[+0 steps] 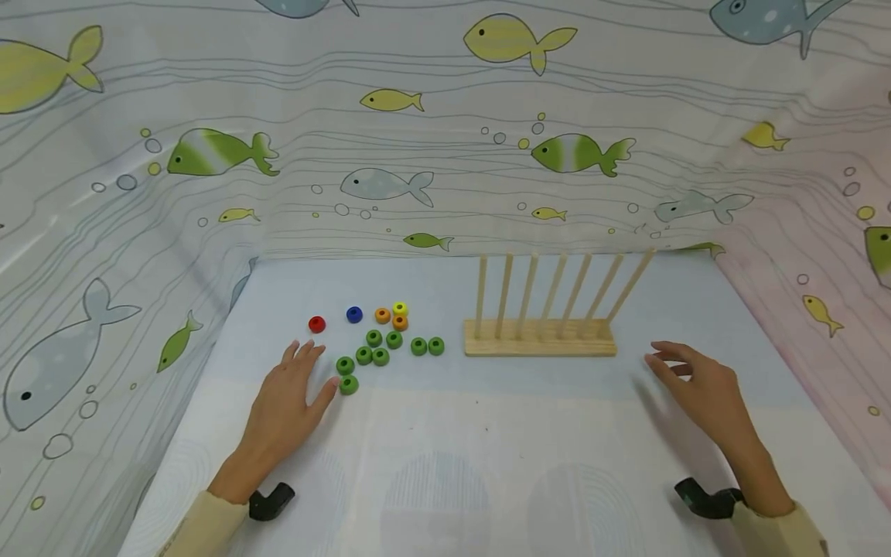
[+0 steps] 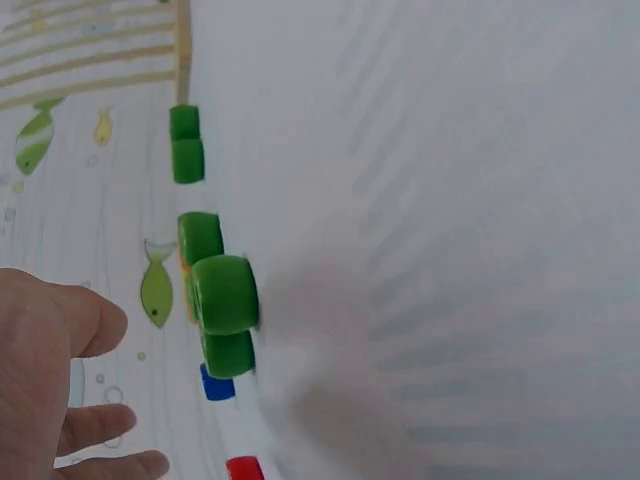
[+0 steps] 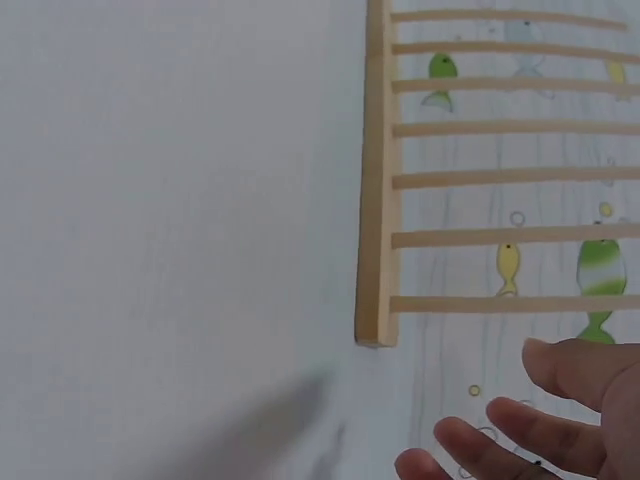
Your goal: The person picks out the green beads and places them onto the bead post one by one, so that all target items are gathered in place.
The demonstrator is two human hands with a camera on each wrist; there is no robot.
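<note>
My left hand (image 1: 284, 406) hovers beside a scatter of beads, fingers spread and nothing held. Its thumb tip overlaps the nearest green bead (image 1: 349, 384) in the head view, while the left wrist view shows the thumb apart from the green beads (image 2: 225, 295). Several more green beads (image 1: 380, 357) lie to its right. Just beyond the fingertips sits a red bead (image 1: 316, 324). On the right, my right hand (image 1: 703, 391) has loosely bent fingers and holds nothing. It is to the right of a wooden rack (image 1: 540, 350) with several upright pegs (image 3: 500, 181).
Behind the green beads lie a blue bead (image 1: 354, 314), a yellow bead (image 1: 400, 309) and two orange beads, one being the left orange bead (image 1: 382, 316). The white table (image 1: 445, 433) meets a fish-printed cloth (image 1: 445, 139) at the back and sides.
</note>
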